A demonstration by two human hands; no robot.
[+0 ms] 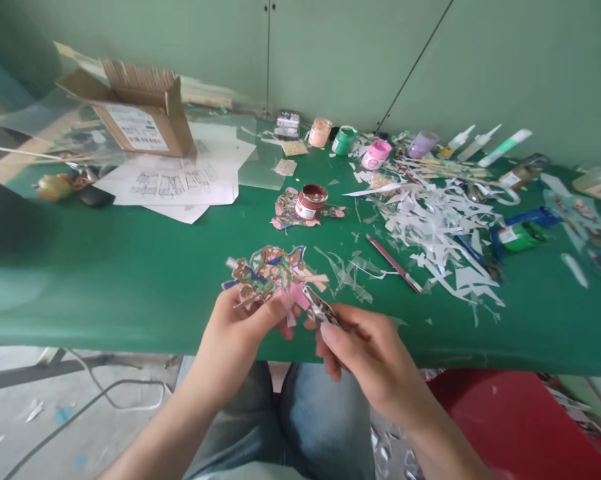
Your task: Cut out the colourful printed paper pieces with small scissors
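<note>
Over the front of the green table, my left hand (247, 323) pinches a multicoloured cut-out (267, 273) with gold, pink, blue and green patches and an uneven outline. A pink tab of it sticks out past my thumb. Closed round a small silver metal clipper (319, 307), my right hand (360, 343) holds the tool's tip against or very near this pink tab; whether its jaws grip the tab I cannot tell. Just beyond, an open jar of brown-red paint (311, 202) stands on or against another painted cut-out (285, 210). A dark pink pen (393, 263) lies to the right.
White paper scraps (435, 227) pile up on the right, beside a green paint jar (523, 237). Along the back stand peach (320, 133), green (345, 141) and pink (376, 155) paint jars. Printed sheets (180, 180) and a cardboard box (140, 117) occupy the left.
</note>
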